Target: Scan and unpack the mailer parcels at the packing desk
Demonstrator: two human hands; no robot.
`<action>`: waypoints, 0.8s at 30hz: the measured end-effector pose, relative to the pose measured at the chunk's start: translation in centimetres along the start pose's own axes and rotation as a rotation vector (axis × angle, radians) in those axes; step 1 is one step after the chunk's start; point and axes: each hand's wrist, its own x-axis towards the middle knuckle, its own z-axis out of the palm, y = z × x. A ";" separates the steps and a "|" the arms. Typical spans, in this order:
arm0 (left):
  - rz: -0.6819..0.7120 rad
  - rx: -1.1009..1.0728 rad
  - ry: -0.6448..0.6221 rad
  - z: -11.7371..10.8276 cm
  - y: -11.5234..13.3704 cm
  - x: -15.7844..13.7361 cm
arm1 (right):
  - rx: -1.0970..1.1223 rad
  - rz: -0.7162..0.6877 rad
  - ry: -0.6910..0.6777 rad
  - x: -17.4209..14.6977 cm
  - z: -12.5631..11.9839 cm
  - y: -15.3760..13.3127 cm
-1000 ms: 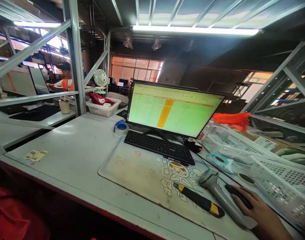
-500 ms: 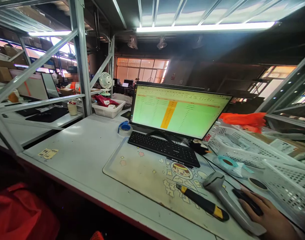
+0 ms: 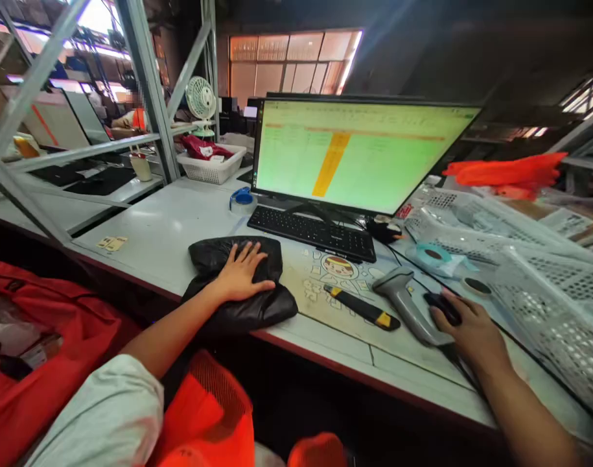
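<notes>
A black plastic parcel (image 3: 260, 314) lies at the front edge of the desk, partly over the desk mat (image 3: 301, 279). My left hand (image 3: 242, 272) rests flat on top of it with the fingers spread. At the right, my right hand (image 3: 471, 327) is curled over a black computer mouse (image 3: 442, 307). Just left of that hand is a grey barcode scanner (image 3: 410, 305), lying on its side. A black and yellow utility knife (image 3: 361, 306) lies on the mat beside the scanner.
Behind the mat stand a black keyboard (image 3: 310, 232) and a lit monitor (image 3: 364, 155). White perforated baskets (image 3: 544, 279) crowd the right side. A tape roll (image 3: 242, 201) sits left of the keyboard. A red bag (image 3: 82, 324) is at lower left; another person (image 3: 135, 117) sits beyond the rack.
My left hand has come into view, lying on the black parcel, which was not in view before. My right hand stays on the mouse. The view has tilted downward.
</notes>
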 end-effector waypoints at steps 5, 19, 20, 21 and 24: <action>-0.046 0.088 -0.169 0.6 -0.2 2.2 | 0.053 0.042 -0.021 -0.3 0.6 0.3; -0.150 -0.123 0.069 -5.1 2.1 -9.2 | 0.091 0.055 -0.101 -0.8 -1.9 -1.5; -0.175 -0.260 0.193 -7.0 1.3 -8.9 | 0.093 0.066 -0.110 -0.8 -2.1 -1.6; -0.223 -0.373 0.347 -8.9 0.6 -8.6 | 0.095 0.074 -0.116 -0.8 -2.2 -1.8; -0.390 -0.515 0.664 -13.2 -1.0 -7.0 | 0.093 0.092 -0.126 -0.9 -2.4 -2.0</action>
